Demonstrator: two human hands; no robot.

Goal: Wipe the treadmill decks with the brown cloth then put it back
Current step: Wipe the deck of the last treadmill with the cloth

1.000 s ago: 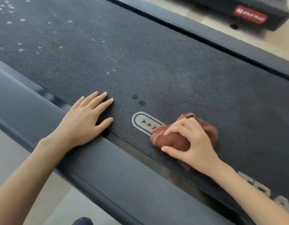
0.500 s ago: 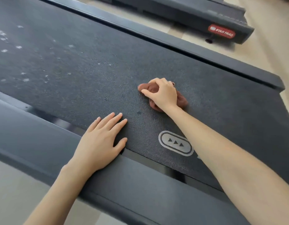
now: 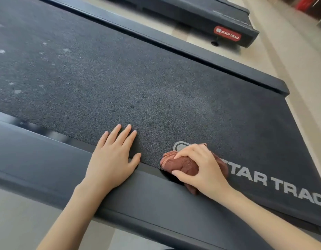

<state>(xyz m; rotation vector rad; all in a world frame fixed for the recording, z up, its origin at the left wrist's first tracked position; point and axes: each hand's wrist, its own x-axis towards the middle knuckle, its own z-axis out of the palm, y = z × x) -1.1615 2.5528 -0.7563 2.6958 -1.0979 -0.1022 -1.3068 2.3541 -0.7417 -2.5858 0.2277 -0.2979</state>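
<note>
A dark treadmill deck runs across the view, its belt printed with "STAR TRAC". My right hand grips a bunched brown cloth at the belt's near edge, beside the arrow logo and partly over the side rail. My left hand lies flat, palm on the near side rail and fingers spread on the belt. White specks dot the belt at the far left.
A second treadmill with a red STAR TRAC badge stands beyond, across a strip of pale floor. The far side rail borders the belt. Floor also shows at the lower left.
My right hand has pulled the cloth back from mid-belt to the near edge by the logo. The left hand stays planted; the view has shifted toward the deck's end.
</note>
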